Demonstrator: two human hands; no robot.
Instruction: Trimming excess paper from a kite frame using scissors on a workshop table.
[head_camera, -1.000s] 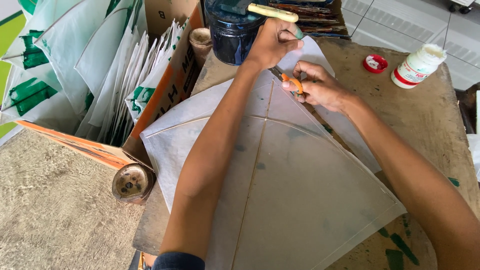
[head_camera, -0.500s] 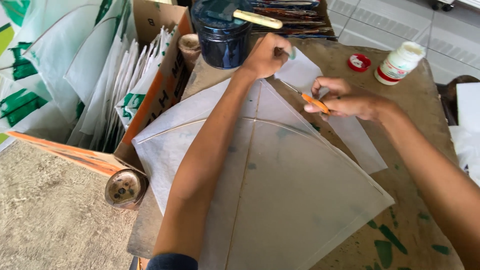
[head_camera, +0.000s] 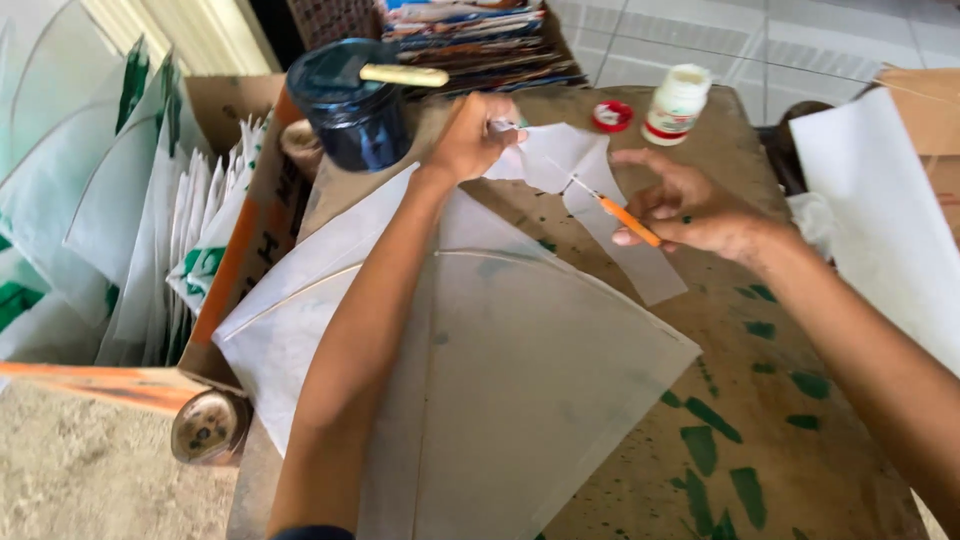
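Observation:
A white paper kite (head_camera: 520, 350) with thin stick spars lies flat on a brown wooden table (head_camera: 800, 420). My left hand (head_camera: 470, 135) pinches the kite's far tip and a loose strip of white paper (head_camera: 610, 225) trailing from it. My right hand (head_camera: 690, 210) grips a small orange-handled blade (head_camera: 625, 215), its tip against that strip near the kite's top corner.
A dark blue jar (head_camera: 350, 110) with a pale stick across it stands at the table's far left. A white glue bottle (head_camera: 675, 105) and its red cap (head_camera: 611, 116) sit at the far edge. A cardboard box (head_camera: 250, 230) of stacked kites stands left. White sheets (head_camera: 880, 210) lie right.
My right hand has pulled away to the right with the blade, and a strip of white paper now hangs free from the kite's tip. My left hand stays pinching the tip.

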